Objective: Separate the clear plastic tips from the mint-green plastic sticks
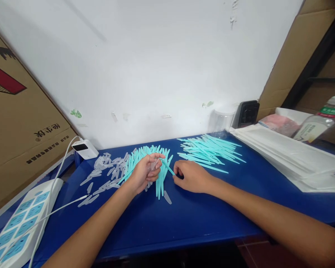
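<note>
A slim teal plastic stick [168,167] spans the gap between my two hands. The fingertips of my left hand [146,172] close on its upper end, and something translucent shows among the curled fingers. My right hand [192,175] pinches the lower end. Beneath and behind my left hand lies a heap of similar teal sticks [159,184]. Translucent, blade-shaped pieces [102,165] are scattered to its left, and a single translucent piece [167,197] lies nearer the front. Beyond my right hand is another pile of teal sticks [210,149].
The blue table [201,219] meets a white wall. A power strip [22,219] with white cables and a small white device [85,149] are at left. A clear jar [222,123], stacked white sheets [293,156] and a labelled bottle [321,124] stand at right. Cardboard [25,119] flanks the left.
</note>
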Tool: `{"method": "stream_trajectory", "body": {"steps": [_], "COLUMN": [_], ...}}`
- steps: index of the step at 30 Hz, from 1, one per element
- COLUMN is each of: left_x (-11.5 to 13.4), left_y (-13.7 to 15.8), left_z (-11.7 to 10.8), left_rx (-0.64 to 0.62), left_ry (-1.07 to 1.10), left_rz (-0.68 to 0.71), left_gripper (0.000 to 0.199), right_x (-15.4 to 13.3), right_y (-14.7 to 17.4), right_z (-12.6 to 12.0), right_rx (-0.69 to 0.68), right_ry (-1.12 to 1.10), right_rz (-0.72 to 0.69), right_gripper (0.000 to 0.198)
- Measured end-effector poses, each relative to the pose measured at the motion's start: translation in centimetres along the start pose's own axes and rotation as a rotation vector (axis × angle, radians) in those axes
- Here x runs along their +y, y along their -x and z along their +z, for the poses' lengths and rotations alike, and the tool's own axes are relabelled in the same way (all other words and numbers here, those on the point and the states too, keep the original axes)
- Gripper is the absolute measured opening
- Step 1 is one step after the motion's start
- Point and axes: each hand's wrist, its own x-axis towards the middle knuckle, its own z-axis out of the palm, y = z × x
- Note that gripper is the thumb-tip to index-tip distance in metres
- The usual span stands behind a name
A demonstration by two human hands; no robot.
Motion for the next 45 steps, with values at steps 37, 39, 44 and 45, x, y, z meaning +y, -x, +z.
{"method": "stream_trajectory", "body": {"steps": [37, 39, 44, 45], "left_x": [-0.4, -0.4, -0.3, -0.3], "left_y": [-0.1, -0.2, -0.1, -0.1], "left_z": [-0.1, -0.1, -0.1, -0.1], "left_rx": [0.022, 0.018, -0.005, -0.013], "left_ry": [-0.404, -0.407, -0.427, -0.433], "left_rz": [0.039, 0.040, 0.018, 0.012], "left_gripper": [0.042, 0.042, 0.042, 0.042], "right_x": [3.7, 3.7, 3.6, 3.6], "right_y": [-1.9, -1.9, -1.8, -1.8], "right_z": [-5.2, -5.2, -5.4, -5.4], "right_rx": [0.179, 0.176, 0.167, 0.162], "right_ry": [-0.884, -0.867, -0.851, -0.845], "right_rz": [0.221, 0.214, 0.215, 0.217], "right_gripper": [0.025, 0.024, 0.024, 0.024]}}
